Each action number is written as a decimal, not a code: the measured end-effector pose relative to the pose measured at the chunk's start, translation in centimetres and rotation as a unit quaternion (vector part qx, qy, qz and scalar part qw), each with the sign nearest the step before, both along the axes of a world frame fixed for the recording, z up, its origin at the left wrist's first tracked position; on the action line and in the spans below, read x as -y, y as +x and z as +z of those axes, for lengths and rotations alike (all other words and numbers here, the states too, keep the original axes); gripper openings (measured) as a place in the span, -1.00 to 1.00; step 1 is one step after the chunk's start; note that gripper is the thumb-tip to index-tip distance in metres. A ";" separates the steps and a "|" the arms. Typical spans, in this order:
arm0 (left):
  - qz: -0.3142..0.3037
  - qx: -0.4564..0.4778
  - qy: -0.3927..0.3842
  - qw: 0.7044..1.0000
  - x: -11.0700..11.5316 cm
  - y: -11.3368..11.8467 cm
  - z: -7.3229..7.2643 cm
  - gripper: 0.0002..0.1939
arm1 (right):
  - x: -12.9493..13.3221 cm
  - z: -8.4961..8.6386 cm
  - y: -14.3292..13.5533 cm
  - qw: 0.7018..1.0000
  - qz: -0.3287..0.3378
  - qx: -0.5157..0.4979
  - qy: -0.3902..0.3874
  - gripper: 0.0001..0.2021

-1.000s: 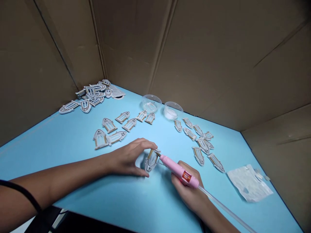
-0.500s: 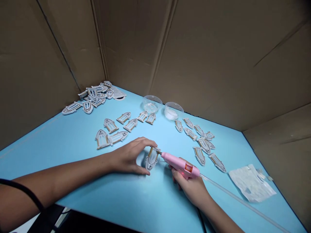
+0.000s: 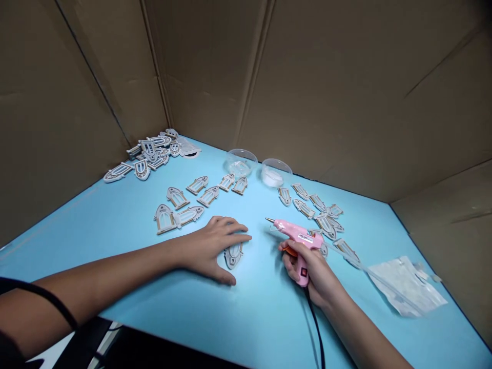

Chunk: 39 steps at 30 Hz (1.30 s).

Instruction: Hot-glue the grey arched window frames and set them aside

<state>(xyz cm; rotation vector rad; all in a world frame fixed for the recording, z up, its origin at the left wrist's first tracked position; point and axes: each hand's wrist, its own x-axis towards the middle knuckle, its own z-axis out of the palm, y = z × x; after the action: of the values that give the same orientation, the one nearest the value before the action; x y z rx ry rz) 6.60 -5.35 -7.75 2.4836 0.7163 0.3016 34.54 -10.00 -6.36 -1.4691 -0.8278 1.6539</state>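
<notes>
My left hand (image 3: 215, 246) is spread with fingers apart over a small white and gold arched window-frame piece (image 3: 233, 255). The piece lies on the blue tabletop, its upper end hidden under my fingers; whether they touch it I cannot tell. In my right hand (image 3: 307, 269) is a pink hot glue gun (image 3: 298, 236), fingers wrapped around its handle near the orange trigger. Its metal nozzle points left, above the table and apart from the piece. A clear glue stick sticks out of its back, and a black cord hangs from the handle.
Several like arched pieces (image 3: 209, 196) lie beyond my left hand, and others (image 3: 303, 208) lie to the right. A pile of them (image 3: 148, 150) sits at the far left. Two clear plastic tubs (image 3: 275, 173) stand at the back. A white packet (image 3: 407, 287) lies at right. Cardboard walls (image 3: 326, 92) enclose the table.
The glue gun has moved away from the arched piece, up and right, and turned so its side shows. My left hand's fingers have opened, and the piece now lies flat on the table.
</notes>
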 end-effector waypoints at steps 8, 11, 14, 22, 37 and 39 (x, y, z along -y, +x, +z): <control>0.273 0.025 0.054 0.960 -3.1 -1.8 1.2 -0.60 | 0.1 0.3 0.8 0.999 -0.027 -0.010 0.017 -0.56; 0.289 0.018 0.042 0.956 -4.0 -3.0 1.9 -0.70 | -0.1 0.3 1.0 0.999 -0.036 -0.011 0.021 -0.55; 0.230 0.011 0.001 0.973 -3.8 -3.0 2.1 -0.76 | -0.1 0.3 1.0 0.999 -0.039 -0.012 0.022 -0.55; 0.160 0.021 -0.040 0.986 -2.2 -0.6 0.8 -0.63 | 0.0 0.4 0.6 0.999 -0.028 0.004 0.032 -0.52; 0.234 0.080 -0.135 0.960 -2.1 0.0 1.8 -0.75 | 0.0 -0.1 0.6 0.999 -0.018 0.011 0.034 -0.53; 0.232 0.080 -0.135 0.960 -2.3 -0.5 2.3 -0.76 | 0.1 0.0 0.6 0.999 -0.021 0.011 0.034 -0.53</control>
<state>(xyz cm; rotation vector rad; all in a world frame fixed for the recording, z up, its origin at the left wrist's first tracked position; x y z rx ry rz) 6.07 -3.06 -5.48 1.9885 1.1819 0.5296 35.13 -10.09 -6.40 -1.4492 -0.8516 1.5668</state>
